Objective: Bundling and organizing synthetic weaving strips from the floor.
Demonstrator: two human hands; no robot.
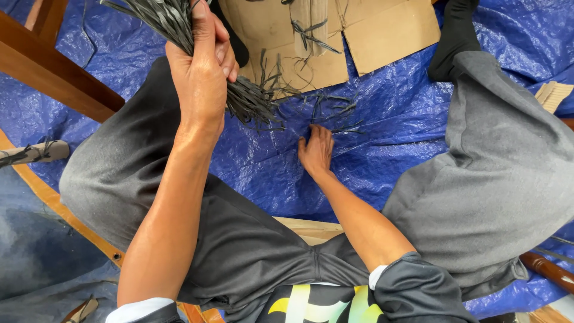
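The bundle of dark strips (173,21) runs past the top edge. The right hand's (317,152) fingertips hide against the blue tarp (394,113). The cardboard (382,30) is cut off above.

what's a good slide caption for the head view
Left hand grips a bundle of dark strips; right hand reaches loose strips on blue tarp.

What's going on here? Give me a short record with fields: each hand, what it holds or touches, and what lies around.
Left hand: raised, fist closed around a bundle of thin dark grey strips
Right hand: fingers spread, pressed down on the crinkled blue plastic tarp, at the loose dark strips scattered on it
Posture: seated, legs in grey trousers spread apart
Ahead: flattened brown cardboard sheet with a few more strips on it
Left edge: dark brown wooden beam
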